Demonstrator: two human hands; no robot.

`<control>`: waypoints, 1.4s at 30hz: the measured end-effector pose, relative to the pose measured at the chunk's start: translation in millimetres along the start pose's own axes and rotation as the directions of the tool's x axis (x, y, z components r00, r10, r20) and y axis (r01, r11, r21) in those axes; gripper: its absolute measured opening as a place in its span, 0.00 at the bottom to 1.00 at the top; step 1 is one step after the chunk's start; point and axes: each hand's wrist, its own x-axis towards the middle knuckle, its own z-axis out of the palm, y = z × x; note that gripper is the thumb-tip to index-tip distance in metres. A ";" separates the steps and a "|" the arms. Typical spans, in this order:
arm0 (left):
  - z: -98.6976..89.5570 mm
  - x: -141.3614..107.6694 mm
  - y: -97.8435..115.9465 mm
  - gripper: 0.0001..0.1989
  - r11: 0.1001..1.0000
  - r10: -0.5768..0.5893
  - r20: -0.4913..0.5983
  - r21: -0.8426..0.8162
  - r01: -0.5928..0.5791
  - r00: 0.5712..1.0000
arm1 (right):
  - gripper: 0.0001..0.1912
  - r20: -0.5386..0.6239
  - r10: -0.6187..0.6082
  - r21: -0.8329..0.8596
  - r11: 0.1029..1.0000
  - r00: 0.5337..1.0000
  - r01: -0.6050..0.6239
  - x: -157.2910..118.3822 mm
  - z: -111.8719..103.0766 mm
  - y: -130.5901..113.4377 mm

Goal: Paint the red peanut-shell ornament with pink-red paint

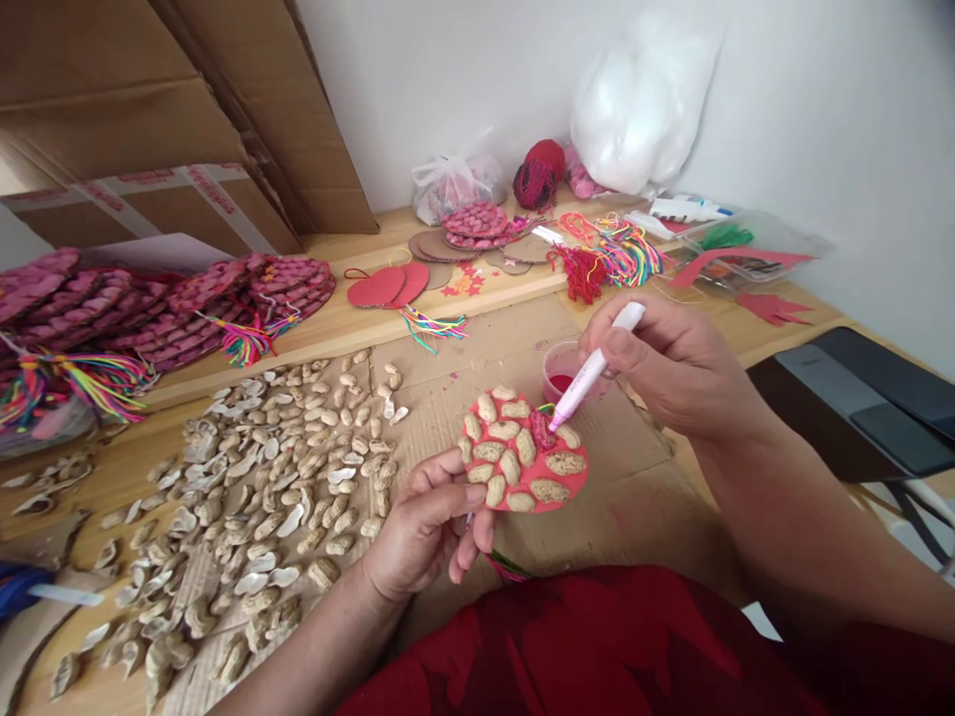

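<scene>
White walls rose behind the wooden bench (pixel 339 264), where a cardboard sheet (pixel 627 497) lay beneath my work and loose peanut shells (pixel 339 544) spread away to my left. My left hand (pixel 425 522) was closed on the lower left edge of a red disc (pixel 532 475), thumb on top, holding it face up above the cardboard. Shells dotted its face; one near the upper right edge was dark pink, the others bare tan. My right hand (pixel 657 363) was pinched around a white marker (pixel 586 386), its tip at that coloured shell, though I couldn't tell whether it touched. Just beyond the disc stood a small tub (pixel 550 366) with something red in it, close behind the marker. Gripped at one side only, the disc could have tipped or flexed if I pressed too hard, and a poorly fixed shell might have come loose. A slip of the tip could have streaked a neighbour. A careless swing of my right hand risked knocking the tub over.
</scene>
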 end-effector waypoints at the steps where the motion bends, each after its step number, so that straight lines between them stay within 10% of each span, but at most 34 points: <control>1: -0.1 -0.2 0.0 0.06 1.000 -0.002 -0.001 0.004 0.002 1.000 | 0.10 -0.028 -0.019 -0.039 0.999 0.999 0.018 0.4 1.1 -0.1; 7: 1.4 0.0 1.8 0.05 1.000 0.019 -0.005 -0.002 -0.019 1.000 | 0.12 -0.215 -0.149 -0.183 0.977 0.965 0.110 0.6 2.2 3.1; 30: 2.7 -1.1 2.6 0.04 0.999 -0.009 0.011 0.042 0.009 1.000 | 0.14 -0.046 -0.033 -0.090 0.996 0.998 0.028 -8.9 10.7 -3.4; 42: 0.9 -1.5 3.2 0.04 0.998 -0.022 -0.004 0.056 0.022 1.000 | 0.11 -0.143 -0.173 -0.086 0.983 0.974 0.162 -5.6 11.4 -1.4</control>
